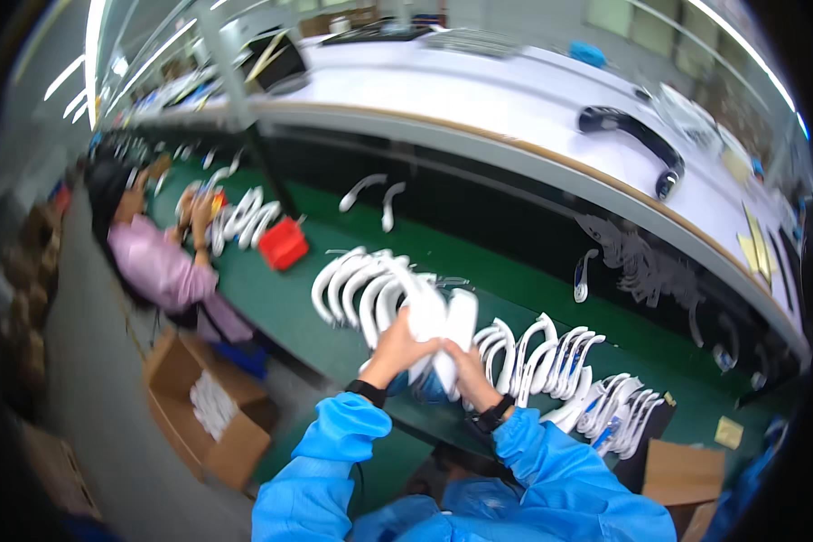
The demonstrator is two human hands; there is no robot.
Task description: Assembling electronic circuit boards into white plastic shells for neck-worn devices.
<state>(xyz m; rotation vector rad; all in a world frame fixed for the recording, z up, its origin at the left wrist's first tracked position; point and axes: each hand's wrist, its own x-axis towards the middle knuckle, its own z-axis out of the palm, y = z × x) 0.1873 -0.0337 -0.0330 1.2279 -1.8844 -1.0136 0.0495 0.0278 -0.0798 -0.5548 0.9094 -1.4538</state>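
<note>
In front of me both hands grip white curved plastic housings, which look like parts of neck fans and are blurred. The fingers of my left hand close round the left side of these pieces. On their right side, my right hand is wrapped round them, its thumb close to the left thumb. How many pieces lie between the hands I cannot tell. Just beyond my left hand stands a row of white curved housings on the green bench. More such housings line up to the right of my right hand.
A red bin stands left on the bench, near a co-worker in a pink top. Above runs a white shelf carrying a black neck fan. Cardboard boxes flank me, one at floor level left, another right.
</note>
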